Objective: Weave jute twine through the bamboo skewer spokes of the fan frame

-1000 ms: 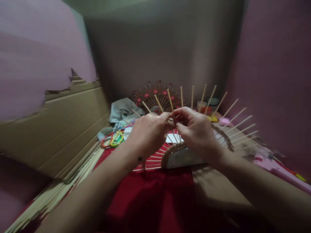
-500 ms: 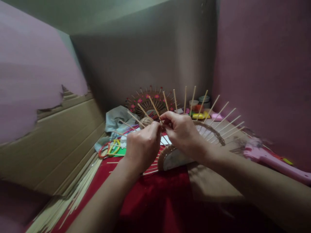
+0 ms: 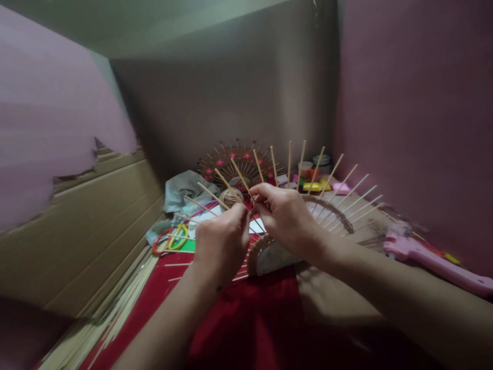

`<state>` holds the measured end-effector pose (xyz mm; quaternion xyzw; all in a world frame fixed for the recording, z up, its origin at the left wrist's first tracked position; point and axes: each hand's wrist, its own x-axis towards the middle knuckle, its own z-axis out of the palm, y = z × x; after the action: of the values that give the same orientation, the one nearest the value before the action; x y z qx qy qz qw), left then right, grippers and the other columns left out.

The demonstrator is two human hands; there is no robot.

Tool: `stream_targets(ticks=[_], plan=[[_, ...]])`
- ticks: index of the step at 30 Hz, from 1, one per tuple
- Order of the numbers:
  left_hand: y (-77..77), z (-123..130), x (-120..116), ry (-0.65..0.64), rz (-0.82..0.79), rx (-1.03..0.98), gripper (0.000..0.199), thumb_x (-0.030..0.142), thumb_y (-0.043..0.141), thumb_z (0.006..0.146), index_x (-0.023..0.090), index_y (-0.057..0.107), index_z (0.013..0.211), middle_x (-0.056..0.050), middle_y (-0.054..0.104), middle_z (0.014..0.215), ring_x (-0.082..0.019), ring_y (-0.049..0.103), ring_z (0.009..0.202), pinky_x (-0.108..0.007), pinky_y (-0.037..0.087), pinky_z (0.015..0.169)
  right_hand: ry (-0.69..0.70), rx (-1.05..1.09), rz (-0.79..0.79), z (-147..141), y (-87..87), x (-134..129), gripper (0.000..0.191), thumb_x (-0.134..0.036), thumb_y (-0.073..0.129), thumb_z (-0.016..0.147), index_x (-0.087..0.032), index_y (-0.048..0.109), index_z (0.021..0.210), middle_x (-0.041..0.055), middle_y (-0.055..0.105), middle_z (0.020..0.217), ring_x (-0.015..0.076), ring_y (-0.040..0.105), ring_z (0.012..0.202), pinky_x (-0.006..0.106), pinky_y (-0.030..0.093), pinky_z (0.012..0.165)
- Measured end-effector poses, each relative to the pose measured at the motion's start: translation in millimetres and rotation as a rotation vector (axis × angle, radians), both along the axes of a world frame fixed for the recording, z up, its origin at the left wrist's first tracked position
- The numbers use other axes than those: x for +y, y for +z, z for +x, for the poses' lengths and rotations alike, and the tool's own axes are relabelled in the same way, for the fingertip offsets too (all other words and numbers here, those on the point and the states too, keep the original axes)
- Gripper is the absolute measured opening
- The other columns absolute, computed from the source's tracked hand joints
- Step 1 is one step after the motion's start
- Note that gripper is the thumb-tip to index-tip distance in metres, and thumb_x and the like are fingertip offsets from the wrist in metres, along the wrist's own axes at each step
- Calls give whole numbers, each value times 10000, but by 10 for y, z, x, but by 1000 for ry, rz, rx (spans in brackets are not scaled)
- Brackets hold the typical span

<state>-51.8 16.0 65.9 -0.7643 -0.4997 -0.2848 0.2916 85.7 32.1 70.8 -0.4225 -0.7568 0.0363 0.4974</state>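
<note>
A half-round fan frame of thin wooden sticks spreads in front of me, with a brown twine band (image 3: 331, 203) woven through it. Its base is a pale half-disc (image 3: 275, 257) with a brown rim. My right hand (image 3: 290, 218) pinches one wooden stick (image 3: 241, 173) between thumb and forefinger. Close beside it, my left hand (image 3: 223, 234) is closed, its fingertips meeting the right ones at that stick. A brown strand of twine shows faintly there; the fingers hide most of it. Behind my hands lies a ball of twine (image 3: 231, 197).
A finished fan with pink flowers (image 3: 246, 155) leans at the back wall. Scissors (image 3: 179, 237) with red and yellow handles lie left, near loose sticks (image 3: 119, 308) and cardboard (image 3: 88, 246). A pink glue gun (image 3: 408, 244) rests right. Jars (image 3: 321, 164) stand behind, on red cloth (image 3: 246, 318) and board.
The view has shifted slightly, and hands and frame appear a little lower and further left. Both hands keep their pinch at the same stick. More of the twine ball shows.
</note>
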Motion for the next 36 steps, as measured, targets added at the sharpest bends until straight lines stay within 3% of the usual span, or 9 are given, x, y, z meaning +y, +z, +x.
stream_targets(ticks=[4,9,16,21,24,27,32,36], plan=[[26,-42,43,-59,-142,-145,167,241,496,829,184,646,785,-37,671,653,-163,615,585,-247,377,539,19,6,-5,11,-14,11,224,-93,491,790,-144,630,958,59,678,815,142,608,716,253,433,658],[39,-62,61,-69,-192,-191,171,232,487,822,182,650,812,-45,680,689,-160,615,601,-249,393,556,47,32,9,7,-33,19,253,-82,494,774,-140,641,972,62,686,820,150,621,730,269,456,672],[50,-32,48,-62,-223,-182,173,242,466,829,172,622,807,-34,634,627,-151,571,558,-262,365,541,55,330,321,205,90,105,263,-46,441,759,-141,642,899,30,661,824,122,604,741,252,470,674],[59,-27,39,-69,-241,-204,173,243,465,826,170,613,776,-28,605,597,-144,552,546,-265,367,545,7,386,265,355,182,149,203,-76,455,748,-142,641,794,8,620,701,106,555,619,249,432,580],[62,-22,22,-58,-238,-202,169,230,464,821,168,618,787,-38,621,618,-155,568,565,-274,373,556,138,311,186,298,160,91,197,-95,462,765,-136,633,853,9,627,715,104,562,639,239,431,591],[64,-20,11,-63,-243,-190,175,211,455,815,161,622,820,-56,650,664,-165,587,591,-280,377,558,215,82,96,175,107,-2,281,-90,488,756,-151,610,1002,15,646,795,112,572,702,238,432,639],[50,-27,31,-33,-198,-133,197,194,420,814,133,608,811,-71,638,623,-165,564,540,-280,357,511,127,-253,64,16,32,-85,354,-72,477,764,-202,577,1077,52,637,978,151,579,839,264,427,704],[32,-22,47,-18,-219,-133,191,195,411,828,140,593,811,-82,655,672,-176,590,594,-282,376,534,78,-259,30,-43,7,-55,364,-69,495,756,-191,556,1094,61,641,973,166,584,855,273,431,718]])
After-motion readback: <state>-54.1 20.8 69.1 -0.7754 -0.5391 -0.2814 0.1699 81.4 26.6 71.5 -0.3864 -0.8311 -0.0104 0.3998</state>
